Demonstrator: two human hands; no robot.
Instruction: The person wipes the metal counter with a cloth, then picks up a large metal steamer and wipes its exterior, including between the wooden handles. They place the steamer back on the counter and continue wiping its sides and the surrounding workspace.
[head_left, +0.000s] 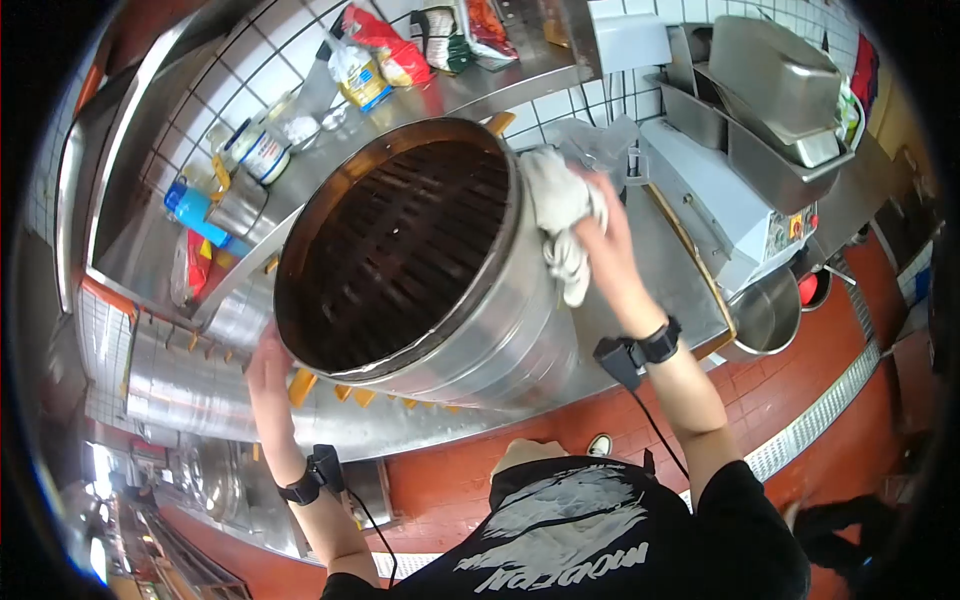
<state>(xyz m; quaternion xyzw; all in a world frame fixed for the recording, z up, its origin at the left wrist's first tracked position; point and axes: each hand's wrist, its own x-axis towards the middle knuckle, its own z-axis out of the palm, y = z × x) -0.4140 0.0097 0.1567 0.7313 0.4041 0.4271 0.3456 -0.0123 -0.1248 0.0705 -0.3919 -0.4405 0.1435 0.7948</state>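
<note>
A tall stack of round metal steamer baskets (485,335) stands in front of me, its top tier showing a dark slatted bottom (400,240). My right hand (608,240) is closed around a bunched white cloth (553,195), which touches the upper right of the steamer's outer wall. On the opposite side, my left hand (268,368) lies against the outer wall just below the rim, fingers stretched out and their tips partly blurred. Wooden handle pieces (301,386) stick out near it.
The stack is on a steel counter (640,270). A grey machine (720,190) and metal pans (775,80) stand to the right, with a pot (765,315) below. A shelf (460,95) behind carries bags; a blue-handled item (200,212) and jars are at left. Another person's dark clothing (850,530) shows lower right.
</note>
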